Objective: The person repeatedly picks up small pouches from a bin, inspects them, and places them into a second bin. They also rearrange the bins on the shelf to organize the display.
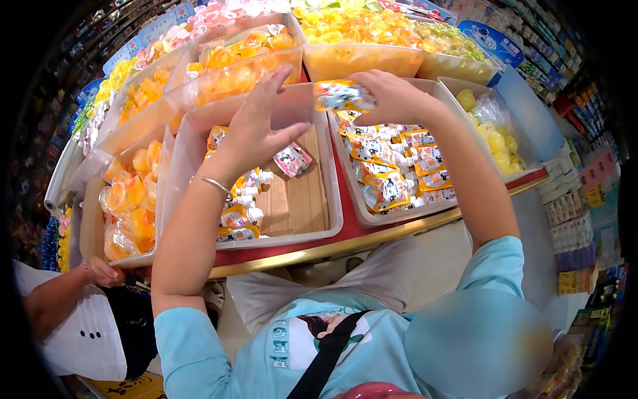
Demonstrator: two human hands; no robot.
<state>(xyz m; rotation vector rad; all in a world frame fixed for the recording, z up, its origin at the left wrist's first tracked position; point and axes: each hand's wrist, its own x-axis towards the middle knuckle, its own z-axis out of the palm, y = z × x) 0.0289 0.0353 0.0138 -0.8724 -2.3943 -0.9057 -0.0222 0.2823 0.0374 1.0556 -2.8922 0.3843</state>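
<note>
My right hand [397, 95] grips a spouted pouch [340, 96], orange and white and slightly blurred, above the near edge between two plastic bins. Below it, the right bin [351, 189] holds rows of similar orange pouches [387, 190] with white caps. Over the middle bin [335, 219], my left hand [256, 126] hovers with its fingers spread and nothing in them. A pink pouch [292, 159] lies on that bin's brown cardboard bottom [292, 206]. Several orange pouches [234, 216] line its left side, partly hidden by my left forearm.
Bins of orange round cups [133, 206] stand at the left, yellow ones [359, 30] at the back. A bin of pale yellow balls [497, 141] sits at the right. A gold edge [345, 255] borders the counter. Another person's hand [103, 272] is at the lower left.
</note>
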